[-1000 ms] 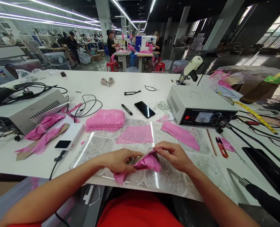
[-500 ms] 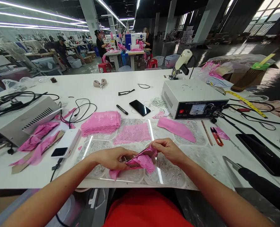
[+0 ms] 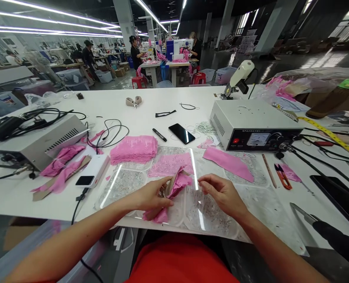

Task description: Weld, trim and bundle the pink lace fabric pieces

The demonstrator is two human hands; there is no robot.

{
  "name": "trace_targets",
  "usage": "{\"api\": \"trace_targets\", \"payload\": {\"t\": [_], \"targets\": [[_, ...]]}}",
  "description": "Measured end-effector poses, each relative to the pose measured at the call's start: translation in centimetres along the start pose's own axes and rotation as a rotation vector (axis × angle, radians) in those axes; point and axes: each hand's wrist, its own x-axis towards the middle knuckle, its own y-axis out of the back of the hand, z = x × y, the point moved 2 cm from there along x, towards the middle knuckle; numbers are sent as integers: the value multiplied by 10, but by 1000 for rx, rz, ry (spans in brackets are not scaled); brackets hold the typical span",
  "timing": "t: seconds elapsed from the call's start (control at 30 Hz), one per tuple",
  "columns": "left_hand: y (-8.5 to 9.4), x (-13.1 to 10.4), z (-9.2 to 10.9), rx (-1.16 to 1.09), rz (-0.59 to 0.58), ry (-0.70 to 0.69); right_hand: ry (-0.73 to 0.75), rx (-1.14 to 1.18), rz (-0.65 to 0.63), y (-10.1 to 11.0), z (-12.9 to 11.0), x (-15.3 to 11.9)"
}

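Note:
My left hand [image 3: 153,194] is closed round a bunched pink fabric piece [image 3: 180,184] with a stiff brown strip along it. Pink cloth also pokes out below the fingers. To the right, my right hand [image 3: 221,192] hovers over the clear mat [image 3: 210,216], apart from the fabric. Its fingers are bent, with a small gap between thumb and forefinger and nothing visible in them. Just beyond the hands lies a flat pink lace piece [image 3: 171,164]. A stack of pink lace [image 3: 135,149] sits left of it, and a smooth pink cut piece [image 3: 229,163] to the right.
A grey control box [image 3: 257,125] stands at the right, another metal box [image 3: 39,143] at the left. Orange-handled snips [image 3: 283,177], a black-handled tool [image 3: 324,228], a phone [image 3: 181,133], a marker [image 3: 159,135] and a white power bank [image 3: 93,171] lie around. Cables cross both sides.
My right hand has let go of the pink fabric and moved right. My left hand still holds it, now tilted more upright. The view has turned slightly left.

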Motion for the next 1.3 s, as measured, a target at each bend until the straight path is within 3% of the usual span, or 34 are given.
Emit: {"api": "trace_targets", "payload": {"t": [0.13, 0.33, 0.5, 0.7, 0.9, 1.03, 1.2, 1.3], "targets": [[-14, 9, -3, -247, 73, -19, -50, 19, -178, -20, 6, -12], [-34, 18, -2, -919, 109, 37, 246, -140, -100, -42, -7, -10], [-41, 21, 4, -1321, 158, 18, 266, -172, -114, -48, -10, -1], [-45, 24, 11, -1317, 238, 27, 281, -187, -81, -47, -7, 5], [-46, 27, 14, -1273, 309, 51, 515, -417, -101, -50, -12, 9], [-42, 29, 20, -1272, 262, -13, 567, -421, -216, -47, -20, 12], [-31, 35, 15, -1281, 399, 23, 534, -246, -400, -40, -30, 10], [-30, 38, 10, -1295, 455, 96, 432, -216, -496, -41, -26, 4]]}}
